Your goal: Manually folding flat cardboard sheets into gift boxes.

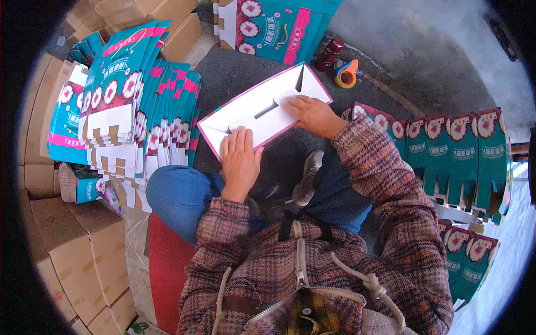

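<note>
A paperboard carton (261, 100) stands in front of me, set at a slant, its white folded flaps facing up and pink edging round its rim. A dark slot shows between the flaps near the middle, and a narrow gap at the far right end. My left hand (240, 159) lies over the near left corner, its fingers stretched out on the white board. Over the right half, my right hand (314, 115) presses on a flap with its fingers laid out toward the slot. The carton's inside is hidden.
Stacks of flat teal-and-pink cartons (114, 92) stand to my left, beside brown cardboard boxes (78, 245). More flat cartons (273, 33) lie at the far edge. A dark red bottle (330, 54) and an orange tape dispenser (347, 74) sit beyond. Teal cartons (463, 148) line the right.
</note>
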A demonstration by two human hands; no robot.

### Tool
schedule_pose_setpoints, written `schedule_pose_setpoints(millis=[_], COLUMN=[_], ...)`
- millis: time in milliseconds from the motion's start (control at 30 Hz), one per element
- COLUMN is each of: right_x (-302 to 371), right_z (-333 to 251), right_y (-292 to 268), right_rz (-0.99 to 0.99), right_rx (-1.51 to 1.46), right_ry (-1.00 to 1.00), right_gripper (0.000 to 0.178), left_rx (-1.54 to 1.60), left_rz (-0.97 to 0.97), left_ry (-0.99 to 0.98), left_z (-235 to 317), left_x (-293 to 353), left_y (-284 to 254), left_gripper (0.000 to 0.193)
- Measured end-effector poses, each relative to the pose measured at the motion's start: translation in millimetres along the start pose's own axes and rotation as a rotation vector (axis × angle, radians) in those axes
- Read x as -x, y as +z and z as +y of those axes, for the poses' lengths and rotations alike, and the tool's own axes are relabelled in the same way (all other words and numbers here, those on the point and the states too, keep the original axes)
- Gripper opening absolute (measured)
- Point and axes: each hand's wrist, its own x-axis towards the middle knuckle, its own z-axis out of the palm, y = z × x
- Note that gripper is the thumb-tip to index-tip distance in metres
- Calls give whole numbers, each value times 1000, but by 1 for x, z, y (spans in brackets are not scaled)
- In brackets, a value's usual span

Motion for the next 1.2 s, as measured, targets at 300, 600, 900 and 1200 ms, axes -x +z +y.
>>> schedule_pose_setpoints(millis=[300, 600, 900, 1200], right_x=[-2, 13, 27, 57], right_z=[6, 55, 103, 96], right_y=[10, -29, 17, 22], right_rz=[-62, 541, -15, -272], right_rx=[4, -389, -965, -1150], right_ry=[-28, 501, 964, 908], right_gripper=[63, 39, 88, 79], left_rx=[93, 498, 1628, 1773], left_rz=[-35, 369, 108, -297], left_ry=[-1, -524, -1062, -896], left_z=[-1, -50, -134, -131], left_x=[0, -13, -7, 34], left_y=[0, -7, 50, 78], left_gripper=[49, 56, 63, 44])
